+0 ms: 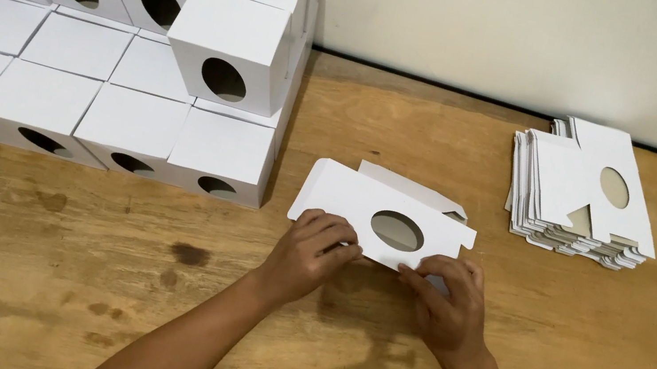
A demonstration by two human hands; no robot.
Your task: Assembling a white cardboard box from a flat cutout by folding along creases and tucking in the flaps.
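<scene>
A flat, partly unfolded white cardboard box blank (344, 196) with an oval cut-out lies a little above the middle of the wooden table (64, 255). My left hand (315, 252) grips its near left edge with curled fingers. My right hand (446, 295) pinches its near right edge, fingers under and over the card. A flap of the blank sticks up behind, toward the wall.
Several assembled white boxes (231, 46) with oval holes are stacked in rows at the left and far left. A pile of flat white blanks (583, 193) sits at the right near the wall (553, 35). Dark stains mark the wood in front of the stack.
</scene>
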